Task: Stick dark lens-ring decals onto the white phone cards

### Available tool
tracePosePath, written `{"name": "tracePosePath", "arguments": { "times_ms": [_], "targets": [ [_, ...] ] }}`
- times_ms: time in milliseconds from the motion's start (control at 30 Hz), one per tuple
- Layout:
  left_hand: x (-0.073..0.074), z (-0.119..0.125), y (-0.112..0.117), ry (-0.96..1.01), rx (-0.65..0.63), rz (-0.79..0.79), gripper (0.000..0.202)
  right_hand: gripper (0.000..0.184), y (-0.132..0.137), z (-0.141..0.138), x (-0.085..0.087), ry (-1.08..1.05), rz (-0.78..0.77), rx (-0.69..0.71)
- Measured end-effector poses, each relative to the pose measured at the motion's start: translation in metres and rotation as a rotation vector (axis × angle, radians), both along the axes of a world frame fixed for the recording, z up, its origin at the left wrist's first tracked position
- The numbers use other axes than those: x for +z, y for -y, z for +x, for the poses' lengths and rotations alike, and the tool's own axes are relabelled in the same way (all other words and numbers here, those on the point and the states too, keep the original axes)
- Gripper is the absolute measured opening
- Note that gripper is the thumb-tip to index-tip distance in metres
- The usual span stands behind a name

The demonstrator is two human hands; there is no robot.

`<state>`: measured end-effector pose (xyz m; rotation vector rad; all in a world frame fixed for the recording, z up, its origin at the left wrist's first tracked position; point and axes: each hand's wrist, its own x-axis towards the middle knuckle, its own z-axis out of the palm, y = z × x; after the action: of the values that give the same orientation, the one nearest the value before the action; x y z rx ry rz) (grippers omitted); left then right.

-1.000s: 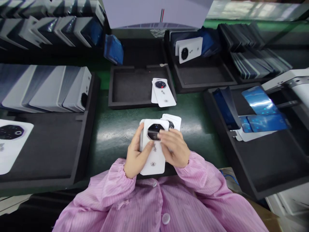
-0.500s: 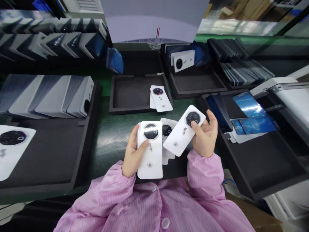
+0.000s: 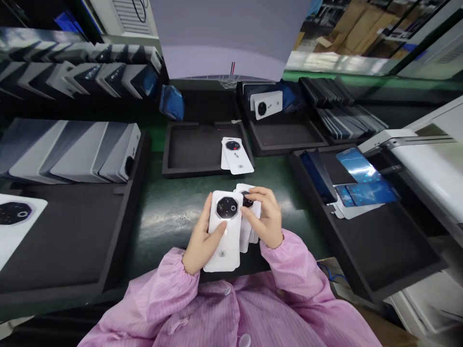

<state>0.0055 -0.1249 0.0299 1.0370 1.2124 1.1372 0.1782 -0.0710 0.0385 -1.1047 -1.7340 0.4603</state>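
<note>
A small stack of white phone back panels (image 3: 222, 241) is in my left hand (image 3: 202, 241), thumb on the front and fingers behind the left edge. The top panel has a black octagonal camera window and a small printed emblem. My right hand (image 3: 266, 217) is at the stack's upper right edge, with its thumb and curled fingers apart and no panel clearly held between them. Beneath and beside it, more white panels (image 3: 245, 241) overlap in a loose pile, partly hidden by the stack and my fingers.
Two white panels (image 3: 238, 161) lie on the edge of a black tray (image 3: 202, 172) ahead. Another tray (image 3: 289, 148) behind holds panels and blue film. At left, a tray (image 3: 123, 231) holds rows of panels (image 3: 75, 149). On the right, a tray (image 3: 390, 255) contains blue-filmed pieces (image 3: 372, 193).
My right hand has moved left to the stack's edge, and the panel it held is no longer in its fingers. My left hand still holds its stack. The head view has shifted slightly.
</note>
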Motion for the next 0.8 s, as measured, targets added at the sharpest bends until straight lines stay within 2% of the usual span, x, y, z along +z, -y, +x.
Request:
{"name": "tracePosePath", "arguments": {
  "times_ms": [167, 267, 433, 800],
  "targets": [
    [-0.006, 0.006, 0.006, -0.129, -0.096, 0.023, 0.071, 0.013, 0.003, -0.005, -0.001, -0.042, -0.236, 0.083],
    [-0.009, 0.007, 0.006, -0.202, -0.103, 0.050, 0.070, 0.013, 0.001, -0.002, -0.004, -0.106, -0.299, 0.099],
    [-0.012, 0.006, 0.008, -0.311, -0.110, 0.093, 0.067, 0.014, 0.000, 0.002, -0.003, -0.169, -0.294, 0.123],
    [-0.009, 0.004, 0.007, -0.299, -0.080, 0.155, 0.066, 0.013, 0.003, -0.004, -0.005, -0.212, -0.251, 0.097]
  ]
}}
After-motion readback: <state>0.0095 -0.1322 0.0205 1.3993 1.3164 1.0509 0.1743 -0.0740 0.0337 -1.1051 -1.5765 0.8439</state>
